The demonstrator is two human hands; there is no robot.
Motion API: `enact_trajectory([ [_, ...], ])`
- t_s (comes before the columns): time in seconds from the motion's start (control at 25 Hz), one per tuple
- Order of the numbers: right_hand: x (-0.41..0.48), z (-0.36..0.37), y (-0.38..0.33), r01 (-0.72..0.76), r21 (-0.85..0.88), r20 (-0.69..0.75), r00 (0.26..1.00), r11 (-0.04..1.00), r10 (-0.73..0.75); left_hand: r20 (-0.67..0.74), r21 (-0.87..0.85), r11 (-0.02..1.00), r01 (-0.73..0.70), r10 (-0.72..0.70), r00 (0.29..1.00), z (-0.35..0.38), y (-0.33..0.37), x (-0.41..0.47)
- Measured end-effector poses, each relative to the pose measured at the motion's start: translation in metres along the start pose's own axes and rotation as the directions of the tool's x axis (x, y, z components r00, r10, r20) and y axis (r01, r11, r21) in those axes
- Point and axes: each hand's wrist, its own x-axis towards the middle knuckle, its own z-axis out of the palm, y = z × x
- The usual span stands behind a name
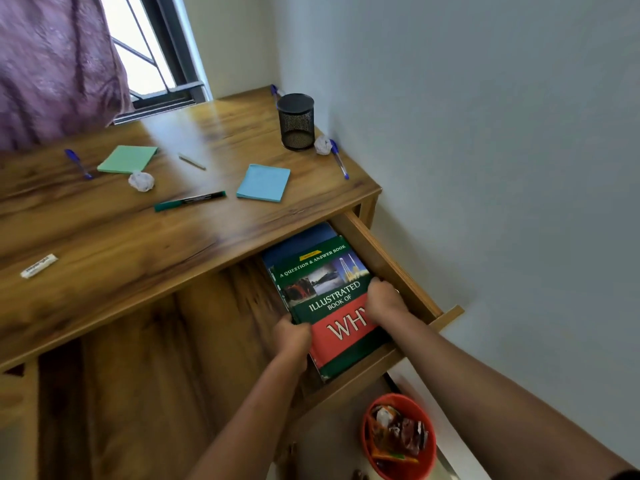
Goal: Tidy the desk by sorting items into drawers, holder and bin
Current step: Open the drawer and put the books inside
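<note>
A green and red book titled "Illustrated Book of Why" (325, 292) lies in the open right-hand drawer (388, 261), on top of a blue book (304, 239). My left hand (292, 336) grips the book's left edge. My right hand (382, 299) grips its right edge. On the desk (121, 244) lie a green marker (189, 201), blue sticky notes (264, 182), green sticky notes (128, 159), three blue pens (79, 164) (339, 159) (274, 90), two crumpled paper balls (141, 181) (322, 145), a white stick (191, 161) and a white eraser (38, 266). A black mesh holder (296, 121) stands at the back right.
A red bin (398, 436) with wrappers inside stands on the floor below the drawer, by the wall. The white wall runs close along the desk's right side. A window (152, 53) and a purple curtain (52, 64) are behind the desk at the left.
</note>
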Motion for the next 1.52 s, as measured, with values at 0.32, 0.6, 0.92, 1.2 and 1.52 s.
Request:
enact_trajectory([
  [0.32, -0.032, 0.017, 0.007, 0.221, -0.292, 0.106, 0.974, 0.931, -0.198, -0.062, 0.091, 0.996, 0.023, -0.017, 0.998, 0.023, -0.007, -0.013],
  [0.6, -0.035, 0.02, 0.01, 0.255, -0.373, 0.144, 0.966, 0.892, -0.215, 0.03, -0.019, 1.0, 0.017, -0.016, 0.999, 0.016, -0.005, -0.026],
  [0.92, -0.075, 0.035, -0.005, 0.522, -0.202, 0.051, 0.851, 0.829, -0.523, 0.174, -0.021, 0.988, -0.151, 0.152, 0.973, -0.001, -0.02, -0.056],
  [1.2, -0.083, 0.044, -0.01, 0.721, -0.174, -0.128, 0.659, 0.67, -0.742, 0.079, 0.65, 0.585, -0.485, 0.582, 0.809, -0.04, -0.034, -0.062],
  [1.52, -0.058, 0.038, -0.037, 0.768, -0.2, -0.242, 0.563, 0.609, -0.79, 0.189, 0.884, 0.137, -0.447, 0.77, 0.609, -0.069, -0.024, -0.061],
])
